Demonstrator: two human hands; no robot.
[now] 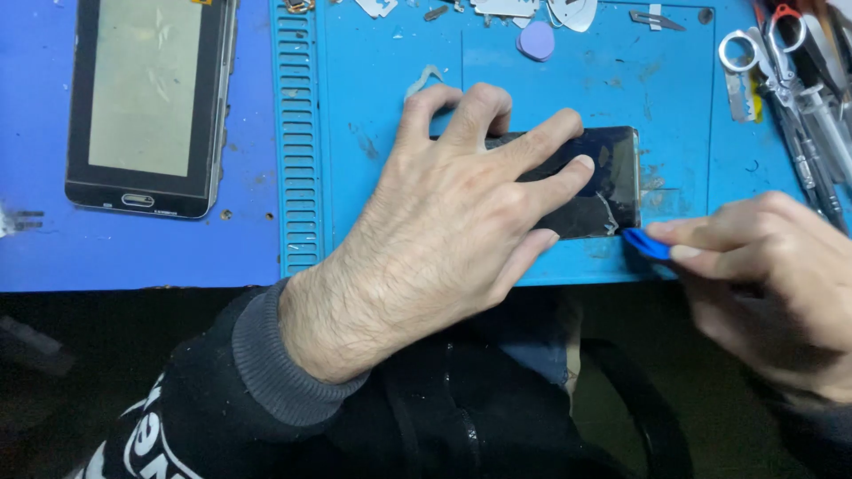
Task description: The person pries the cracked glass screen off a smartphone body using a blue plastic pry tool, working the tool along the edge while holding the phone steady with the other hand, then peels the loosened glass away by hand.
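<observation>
Right hand [772,284] pinching a small blue pick [645,243] at the corner of the cracked dark phone [612,182]; left hand [453,213] spread flat, pressing the phone onto the blue mat [382,115]; could slip and break more glass if pushed hard.

A phone repair workbench: blue work mat [390,53], tweezers [812,106], dismantled tablet [146,102].

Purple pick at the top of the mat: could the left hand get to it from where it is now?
Probably yes. The left hand lies spread on the dark phone, and the purple pick lies just beyond it on bare blue mat, with nothing between. The hand would have to let go of the phone.
</observation>
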